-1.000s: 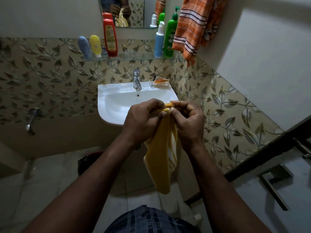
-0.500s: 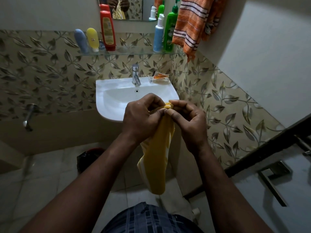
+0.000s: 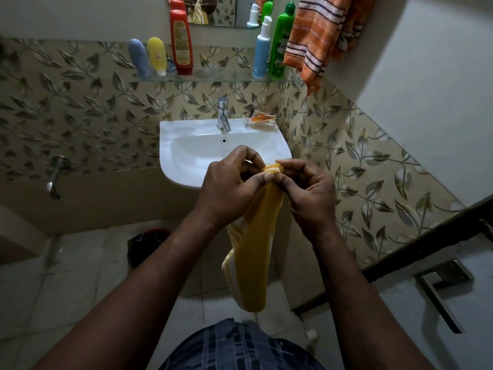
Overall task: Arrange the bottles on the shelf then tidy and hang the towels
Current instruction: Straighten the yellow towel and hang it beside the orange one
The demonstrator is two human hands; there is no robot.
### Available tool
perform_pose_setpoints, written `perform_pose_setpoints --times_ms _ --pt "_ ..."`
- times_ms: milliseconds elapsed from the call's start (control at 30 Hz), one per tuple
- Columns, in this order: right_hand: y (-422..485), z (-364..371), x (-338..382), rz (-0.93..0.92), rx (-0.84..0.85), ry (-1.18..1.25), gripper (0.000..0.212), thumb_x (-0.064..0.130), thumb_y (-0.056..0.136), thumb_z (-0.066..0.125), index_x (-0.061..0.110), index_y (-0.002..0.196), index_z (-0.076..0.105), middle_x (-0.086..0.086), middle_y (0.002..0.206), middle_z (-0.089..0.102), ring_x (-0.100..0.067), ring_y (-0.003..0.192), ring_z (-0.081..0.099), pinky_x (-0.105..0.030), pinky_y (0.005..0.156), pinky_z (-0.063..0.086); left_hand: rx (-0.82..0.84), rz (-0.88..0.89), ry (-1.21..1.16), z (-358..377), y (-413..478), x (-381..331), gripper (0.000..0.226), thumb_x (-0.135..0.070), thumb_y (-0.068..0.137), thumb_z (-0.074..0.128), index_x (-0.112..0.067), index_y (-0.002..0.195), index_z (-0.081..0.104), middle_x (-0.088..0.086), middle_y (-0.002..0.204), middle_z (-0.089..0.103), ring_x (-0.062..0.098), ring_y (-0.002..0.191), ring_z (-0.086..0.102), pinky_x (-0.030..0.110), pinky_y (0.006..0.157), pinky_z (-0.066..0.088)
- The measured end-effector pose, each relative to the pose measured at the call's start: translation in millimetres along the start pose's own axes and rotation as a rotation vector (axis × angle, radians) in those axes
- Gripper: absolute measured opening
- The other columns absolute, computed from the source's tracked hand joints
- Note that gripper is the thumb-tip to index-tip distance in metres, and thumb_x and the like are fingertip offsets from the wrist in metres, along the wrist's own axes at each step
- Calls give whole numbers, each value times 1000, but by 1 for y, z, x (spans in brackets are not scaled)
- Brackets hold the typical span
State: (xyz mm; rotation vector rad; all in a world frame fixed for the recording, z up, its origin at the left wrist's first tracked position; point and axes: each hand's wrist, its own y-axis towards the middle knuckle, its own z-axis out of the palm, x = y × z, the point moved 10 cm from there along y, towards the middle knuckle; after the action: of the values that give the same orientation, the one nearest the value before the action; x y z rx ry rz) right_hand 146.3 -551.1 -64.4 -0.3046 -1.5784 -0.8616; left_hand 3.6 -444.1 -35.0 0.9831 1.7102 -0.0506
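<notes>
**Q:** Foreground: what do your hands hold?
**A:** My left hand (image 3: 229,182) and my right hand (image 3: 306,190) each pinch the bunched top edge of the yellow towel (image 3: 253,249), fingers curled onto it. It hangs between my forearms, in front of the sink (image 3: 186,145).

**Q:** Background?
**A:** The glass shelf (image 3: 226,77) carries a grey-blue tube (image 3: 138,60), a yellow tube (image 3: 156,56) and a red bottle (image 3: 181,41) at left, and a blue bottle (image 3: 260,52) and a green bottle (image 3: 280,41) at right. The orange striped towel (image 3: 312,36) hangs beside its right end.
</notes>
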Motion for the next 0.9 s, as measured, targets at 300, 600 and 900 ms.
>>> perform_pose_setpoints --times_ms 300,600,900 --pt "9 -38 -23 84 -139 66 21 0 98 66 10 116 69 -8 106 74 -19 102 71 -34 91 59 379 118 390 23 -15 10 34 -64 88 63 -30 86 68 -11 66 61 9 62 57 33 65 44" --pt "28 -54 -63 189 -228 39 25 0 99 65 21 109 72 -6 107 77 -21 106 72 -48 103 57 424 291 903 34 -28 -2 32 -54 101 46 -33 105 70 -16 100 72 16 108 40 44 89 29" --pt "26 -57 -68 207 -236 153 20 4 97 67 17 112 71 -3 107 77 -22 109 69 -53 106 52 234 384 864 4 -15 -17 61 -73 96 36 -33 98 82 -16 113 69 21 107 48 39 80 32"
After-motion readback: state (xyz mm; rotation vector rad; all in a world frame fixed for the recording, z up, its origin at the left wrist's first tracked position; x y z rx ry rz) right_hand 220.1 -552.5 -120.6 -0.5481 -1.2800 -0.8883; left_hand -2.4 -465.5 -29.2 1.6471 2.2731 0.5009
